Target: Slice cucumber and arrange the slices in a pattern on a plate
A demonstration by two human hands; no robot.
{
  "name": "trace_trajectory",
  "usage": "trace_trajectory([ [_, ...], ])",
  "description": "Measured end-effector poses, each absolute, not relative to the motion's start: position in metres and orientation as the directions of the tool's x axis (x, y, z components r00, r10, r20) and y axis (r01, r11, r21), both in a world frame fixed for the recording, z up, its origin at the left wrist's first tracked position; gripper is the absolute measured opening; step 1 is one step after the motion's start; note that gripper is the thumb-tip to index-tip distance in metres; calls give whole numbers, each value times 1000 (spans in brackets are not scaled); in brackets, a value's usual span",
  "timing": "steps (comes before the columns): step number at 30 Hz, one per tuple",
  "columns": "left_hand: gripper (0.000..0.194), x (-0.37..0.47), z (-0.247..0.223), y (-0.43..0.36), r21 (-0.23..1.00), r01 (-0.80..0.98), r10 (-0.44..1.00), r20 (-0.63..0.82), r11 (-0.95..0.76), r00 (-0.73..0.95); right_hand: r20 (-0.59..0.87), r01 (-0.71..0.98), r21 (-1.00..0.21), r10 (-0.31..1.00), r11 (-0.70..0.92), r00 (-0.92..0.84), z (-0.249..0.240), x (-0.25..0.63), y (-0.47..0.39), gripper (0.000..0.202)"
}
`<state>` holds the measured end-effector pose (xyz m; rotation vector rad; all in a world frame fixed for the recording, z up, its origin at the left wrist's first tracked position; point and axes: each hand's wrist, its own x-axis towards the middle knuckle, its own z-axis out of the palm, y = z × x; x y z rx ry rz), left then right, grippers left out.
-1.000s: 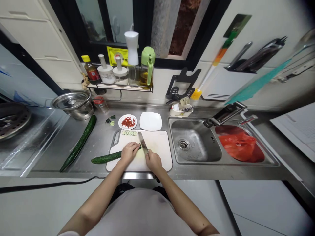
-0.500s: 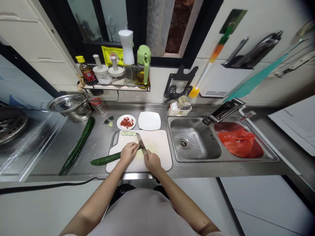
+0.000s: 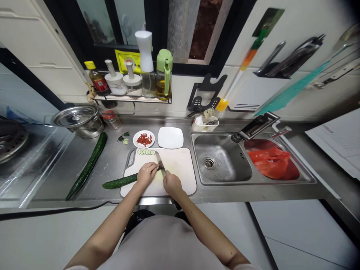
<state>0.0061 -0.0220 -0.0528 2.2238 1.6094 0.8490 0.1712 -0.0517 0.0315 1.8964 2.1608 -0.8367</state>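
Note:
My left hand (image 3: pixel 148 173) is closed over a dark green cucumber (image 3: pixel 120 182), whose uncut end sticks out past the left edge of the white cutting board (image 3: pixel 182 168). In my right hand (image 3: pixel 172 184) is the handle of a kitchen knife (image 3: pixel 160 160), its blade against the cucumber's cut end beside my left fingertips. A row of several pale cucumber slices (image 3: pixel 146 152) lies along the board's top edge. Behind the board stand a small plate of chopped red pieces (image 3: pixel 144 140) and a white square plate (image 3: pixel 170 138).
A second whole cucumber (image 3: pixel 87 167) lies on the steel counter at left, near a lidded pot (image 3: pixel 80 120). Cucumber trimmings (image 3: pixel 124 138) sit behind the board. To the right is a double sink (image 3: pixel 222 180) with a red plastic bag (image 3: pixel 270 162) in one basin.
The knife and my right hand have shifted very slightly left toward my left fingertips. Both hands keep their grip, and the row of slices looks the same.

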Motion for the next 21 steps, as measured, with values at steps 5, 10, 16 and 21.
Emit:
trace_trajectory([
  [5,25,6,-52,-22,536,772,933,290,-341,212,-496,955,-290,844,61,-205,34,181,-65,30],
  [10,25,6,-52,-22,539,767,931,295,-349,217,-520,960,-276,833,45,-189,35,192,-80,30],
  [16,24,6,-53,-21,535,770,932,287,-347,220,-511,958,-280,837,55,-197,36,192,-78,28],
  [21,23,6,-53,-21,537,766,930,288,-353,227,-515,959,-273,831,75,-211,38,186,-67,29],
])
